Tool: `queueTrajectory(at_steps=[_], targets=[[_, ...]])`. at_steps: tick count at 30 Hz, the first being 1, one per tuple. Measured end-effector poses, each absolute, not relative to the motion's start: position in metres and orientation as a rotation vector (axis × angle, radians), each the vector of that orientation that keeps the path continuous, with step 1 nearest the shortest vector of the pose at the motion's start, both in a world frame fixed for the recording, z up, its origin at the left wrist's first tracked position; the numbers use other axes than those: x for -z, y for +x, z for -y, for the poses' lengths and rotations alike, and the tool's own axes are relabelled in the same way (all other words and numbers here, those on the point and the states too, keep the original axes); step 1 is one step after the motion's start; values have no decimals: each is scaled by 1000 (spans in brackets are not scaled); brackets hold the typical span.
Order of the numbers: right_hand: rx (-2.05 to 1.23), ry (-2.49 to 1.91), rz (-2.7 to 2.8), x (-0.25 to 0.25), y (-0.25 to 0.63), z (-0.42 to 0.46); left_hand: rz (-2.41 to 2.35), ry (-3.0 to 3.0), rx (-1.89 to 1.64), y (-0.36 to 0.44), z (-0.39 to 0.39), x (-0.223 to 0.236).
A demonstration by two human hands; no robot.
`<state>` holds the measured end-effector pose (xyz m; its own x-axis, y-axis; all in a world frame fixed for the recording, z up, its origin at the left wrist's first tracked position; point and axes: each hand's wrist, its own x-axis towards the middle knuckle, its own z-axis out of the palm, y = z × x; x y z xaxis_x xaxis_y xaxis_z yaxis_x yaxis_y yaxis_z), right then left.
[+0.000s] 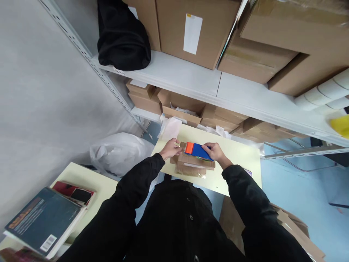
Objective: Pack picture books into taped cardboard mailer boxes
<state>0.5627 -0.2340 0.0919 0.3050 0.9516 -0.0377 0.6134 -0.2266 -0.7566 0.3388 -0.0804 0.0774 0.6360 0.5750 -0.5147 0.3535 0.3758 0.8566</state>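
My right hand (215, 151) grips the right end of a flat, stiff-looking blue and orange object (201, 151), thumb on top. Its blue part is longer, the orange band lies toward the left, and a thin multicoloured edge shows below; its exact kind is unclear. Beside its left end is my left hand (171, 148), half curled with thumb and fingers apart, close to a small brown cardboard piece (183, 145). Below both hands, flattened cardboard pieces (191, 163) with shiny clear tape lie on the pale table (240, 153).
White paper (171, 128) lies at the table's back left, and a phone-like item (248, 172) at its right. Shelves (191, 74) with cardboard boxes (174, 29) stand behind. A side table at left carries books (45, 218); a white plastic bag (120, 151) sits nearby.
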Motion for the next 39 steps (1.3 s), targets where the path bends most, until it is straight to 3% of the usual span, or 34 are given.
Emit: queueTrajectory(at_steps=[19,39], targets=[[-498,-2224,1606,-110,587,258,-1012,1106,-147,316,52,-43],[-478,-2246,1595,-98,582,258,-854,1319,-294,316,81,32]])
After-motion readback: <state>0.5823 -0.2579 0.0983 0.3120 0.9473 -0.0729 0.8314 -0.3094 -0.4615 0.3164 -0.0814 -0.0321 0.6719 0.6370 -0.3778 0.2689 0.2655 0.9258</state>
